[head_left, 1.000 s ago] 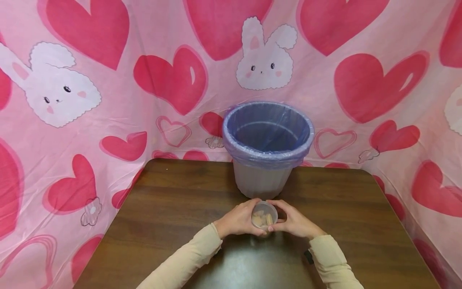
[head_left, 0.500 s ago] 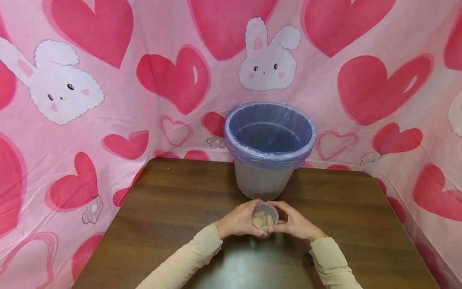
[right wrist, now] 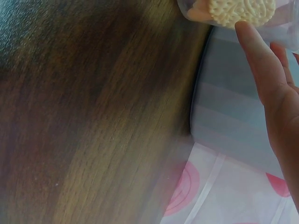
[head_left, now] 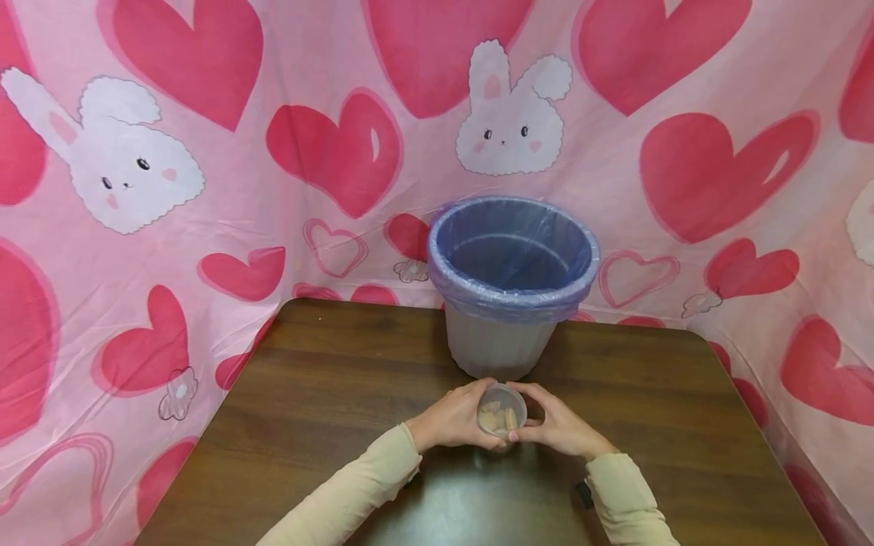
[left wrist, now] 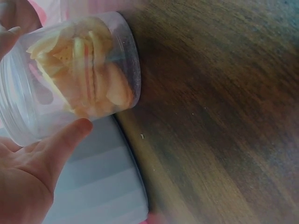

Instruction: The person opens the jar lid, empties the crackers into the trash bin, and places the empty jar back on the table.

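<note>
Both hands hold a clear plastic jar (head_left: 501, 388) over the table, close in front of a bucket. My left hand (head_left: 454, 415) grips the jar's left side; my right hand (head_left: 563, 423) grips its right side, with the fingertips of both nearly meeting at the near side. Pale cookies and broken pieces (left wrist: 88, 70) lie in the jar's lower part, seen through its wall in the left wrist view. A round embossed cookie (right wrist: 243, 9) shows at the top of the right wrist view, one fingertip at its edge.
A pale ribbed bucket (head_left: 498, 345) lined with a blue-purple plastic bag (head_left: 512, 302) stands at the table's back edge. Dark wood table (head_left: 328, 394) spreads around the hands. Pink cloth with hearts and bunnies (head_left: 341, 152) hangs behind and at the sides. Tiny specks dot the tabletop.
The head view has shifted slightly. Both hands keep the same hold on the jar, and the bucket has stayed in place.
</note>
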Demonstrator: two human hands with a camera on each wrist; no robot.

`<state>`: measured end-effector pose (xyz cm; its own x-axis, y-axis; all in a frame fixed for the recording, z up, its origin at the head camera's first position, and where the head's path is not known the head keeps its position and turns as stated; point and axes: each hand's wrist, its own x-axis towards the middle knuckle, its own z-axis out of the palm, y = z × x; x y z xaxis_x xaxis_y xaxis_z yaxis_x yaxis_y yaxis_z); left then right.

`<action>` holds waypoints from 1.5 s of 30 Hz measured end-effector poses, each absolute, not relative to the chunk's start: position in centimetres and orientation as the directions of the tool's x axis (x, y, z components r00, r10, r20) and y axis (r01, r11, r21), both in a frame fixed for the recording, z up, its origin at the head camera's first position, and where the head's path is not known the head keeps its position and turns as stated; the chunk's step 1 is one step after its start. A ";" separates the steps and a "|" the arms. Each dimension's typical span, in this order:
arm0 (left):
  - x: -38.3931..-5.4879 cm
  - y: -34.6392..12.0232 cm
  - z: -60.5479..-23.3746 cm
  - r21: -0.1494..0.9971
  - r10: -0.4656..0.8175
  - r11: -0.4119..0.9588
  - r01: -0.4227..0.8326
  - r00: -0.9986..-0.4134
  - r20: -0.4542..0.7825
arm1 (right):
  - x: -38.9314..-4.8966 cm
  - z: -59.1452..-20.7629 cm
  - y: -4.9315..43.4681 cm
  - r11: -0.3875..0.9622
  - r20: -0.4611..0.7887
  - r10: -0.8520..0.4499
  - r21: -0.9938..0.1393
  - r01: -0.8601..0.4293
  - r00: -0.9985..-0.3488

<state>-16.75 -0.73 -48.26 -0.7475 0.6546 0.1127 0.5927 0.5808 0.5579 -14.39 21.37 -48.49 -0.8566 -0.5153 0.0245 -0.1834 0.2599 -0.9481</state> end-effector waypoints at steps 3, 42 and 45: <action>-16.7 -0.7 -48.3 0.549 0.656 0.582 0.600 -0.746 0.120 | -14.3 -48.5 21.4 0.260 0.021 -0.513 -0.949 -0.179 -0.858; -16.8 -1.2 -47.5 0.571 0.701 0.573 0.588 -0.713 0.031 | -12.2 -51.0 19.3 0.287 0.029 -0.331 -0.949 -0.130 -0.943; -16.8 -1.2 -47.3 0.552 0.715 0.561 0.617 -0.697 0.053 | -12.2 -51.2 18.9 0.283 0.034 -0.308 -0.951 -0.125 -0.951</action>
